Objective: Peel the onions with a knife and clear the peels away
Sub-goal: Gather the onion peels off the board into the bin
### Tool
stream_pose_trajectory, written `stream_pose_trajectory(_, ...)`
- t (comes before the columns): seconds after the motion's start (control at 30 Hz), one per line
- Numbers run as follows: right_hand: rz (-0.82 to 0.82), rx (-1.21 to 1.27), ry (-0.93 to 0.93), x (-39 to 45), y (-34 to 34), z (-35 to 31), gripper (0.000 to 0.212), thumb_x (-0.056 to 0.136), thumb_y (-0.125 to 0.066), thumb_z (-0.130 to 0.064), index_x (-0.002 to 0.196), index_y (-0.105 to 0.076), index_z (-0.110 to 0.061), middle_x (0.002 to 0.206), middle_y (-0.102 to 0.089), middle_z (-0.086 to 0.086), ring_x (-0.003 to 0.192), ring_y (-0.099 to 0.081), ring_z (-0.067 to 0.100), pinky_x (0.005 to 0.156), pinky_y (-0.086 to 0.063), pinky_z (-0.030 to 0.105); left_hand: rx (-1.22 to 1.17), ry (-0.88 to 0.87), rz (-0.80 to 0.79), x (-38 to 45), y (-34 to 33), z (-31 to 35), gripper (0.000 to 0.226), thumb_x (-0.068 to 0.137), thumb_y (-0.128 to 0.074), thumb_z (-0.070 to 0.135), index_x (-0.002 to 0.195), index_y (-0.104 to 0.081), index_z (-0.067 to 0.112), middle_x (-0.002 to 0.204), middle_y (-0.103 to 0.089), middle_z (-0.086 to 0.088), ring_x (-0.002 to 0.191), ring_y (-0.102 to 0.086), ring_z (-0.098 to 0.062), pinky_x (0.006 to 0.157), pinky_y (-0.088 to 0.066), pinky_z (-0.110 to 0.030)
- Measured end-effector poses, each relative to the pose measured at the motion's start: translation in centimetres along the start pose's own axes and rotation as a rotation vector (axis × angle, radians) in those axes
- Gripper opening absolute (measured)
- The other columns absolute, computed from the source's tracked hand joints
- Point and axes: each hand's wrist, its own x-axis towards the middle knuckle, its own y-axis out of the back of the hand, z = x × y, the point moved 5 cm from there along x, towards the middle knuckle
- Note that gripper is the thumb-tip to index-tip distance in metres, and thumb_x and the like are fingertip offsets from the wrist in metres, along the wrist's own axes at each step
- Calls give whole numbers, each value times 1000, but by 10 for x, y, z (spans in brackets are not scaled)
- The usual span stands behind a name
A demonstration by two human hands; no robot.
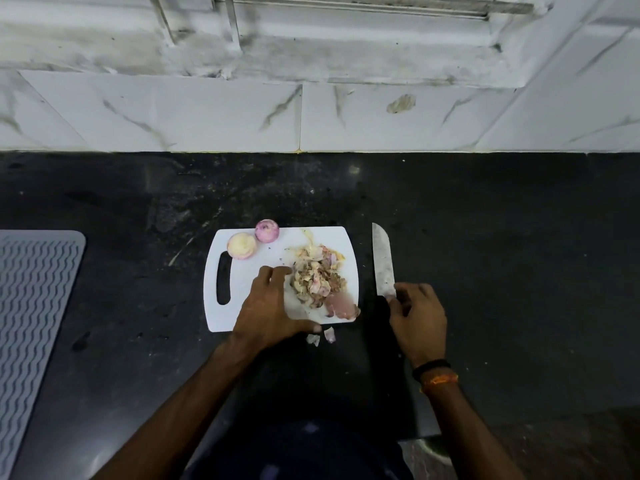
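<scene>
Two peeled onions, a pale one (241,246) and a purple one (266,231), sit at the far left corner of the white cutting board (242,306). A heap of onion peels (318,278) covers the board's right half. My left hand (268,306) lies on the board with its fingers against the left side of the heap. The knife (383,261) lies on the counter right of the board, blade pointing away. My right hand (417,315) rests over the knife's handle, fingers curled around it.
Two small peel bits (320,337) lie on the dark counter (519,254) just in front of the board. A grey ribbed mat (31,306) lies at the far left. A white tiled wall (311,116) bounds the counter at the back.
</scene>
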Motion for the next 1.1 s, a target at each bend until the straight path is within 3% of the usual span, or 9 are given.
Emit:
stream_pose_trajectory(0.07, -7, 14, 152, -12, 0, -18, 14, 88, -73, -17, 102, -70, -17, 107, -59, -3, 80, -52, 4, 74, -37, 12, 66, -69, -1, -11, -9, 3, 96, 49, -92, 60, 126, -50, 21, 125, -45, 2, 111, -49, -17, 83, -53, -41)
stream_pose_trajectory(0.13, -92, 26, 328, -33, -9, -36, 9, 86, -74, -16, 90, -67, -19, 98, -56, -8, 76, -52, 3, 69, -39, 10, 95, -187, 27, -21, -18, 4, 68, 58, -90, 54, 108, -56, 20, 112, -50, 3, 100, -54, -20, 69, -52, -38)
stream_pose_trajectory(0.27, -200, 3, 507, -71, -39, -47, 18, 87, -66, -38, 92, -67, -21, 94, -60, -8, 76, -59, 9, 61, -51, 25, 140, -261, -34, -32, -30, 4, 26, 83, -72, 40, 101, -66, 22, 103, -56, 5, 97, -59, -20, 69, -49, -35)
stream_pose_trajectory(0.4, -216, -39, 454, -76, -64, -47, 36, 83, -70, -44, 108, -69, -19, 101, -65, -5, 88, -63, 15, 67, -54, 29, 130, -260, -46, -38, -39, 3, 29, 87, -59, 40, 110, -72, 28, 104, -65, 5, 99, -62, -21, 76, -55, -41)
stream_pose_trajectory(0.5, -190, -24, 462, -76, -72, -55, 29, 81, -77, -25, 108, -72, -17, 97, -66, -3, 84, -64, 19, 66, -52, 27, 152, -317, 8, -39, -41, 4, 30, 83, -57, 31, 105, -77, 26, 93, -71, 1, 85, -66, -25, 64, -58, -41)
stream_pose_trajectory(0.6, -163, 11, 457, -72, -73, -62, 27, 77, -71, -8, 103, -75, -15, 91, -68, -1, 77, -66, 20, 62, -52, 25, 149, -328, 44, -38, -42, 6, 25, 78, -62, 22, 97, -79, 21, 86, -75, -1, 76, -69, -27, 60, -59, -41)
stream_pose_trajectory(0.77, -148, 95, 417, -68, -72, -75, 27, 78, -52, -20, 93, -74, -17, 83, -71, 0, 69, -67, 22, 59, -54, 29, 25, -274, 138, -41, -43, 7, 24, 80, -62, 20, 102, -71, 16, 86, -74, -6, 75, -70, -30, 65, -58, -41)
stream_pose_trajectory(0.9, -121, 171, 311, -58, -67, -81, 10, 82, -63, -20, 86, -71, -24, 82, -71, -7, 74, -66, 12, 66, -51, 27, -75, -211, 181, -40, -34, 8, 13, 87, -56, 26, 99, -55, 22, 82, -66, -4, 76, -62, -28, 61, -48, -40)
stream_pose_trajectory(1.1, -28, 347, 354, -11, -38, -106, 19, 84, -71, -9, 98, -79, -19, 94, -75, -5, 84, -67, 7, 77, -53, 19, -284, -197, 295, -3, 16, 29, 12, 84, -66, 22, 95, -63, 16, 85, -72, 5, 79, -68, -17, 73, -55, -38)
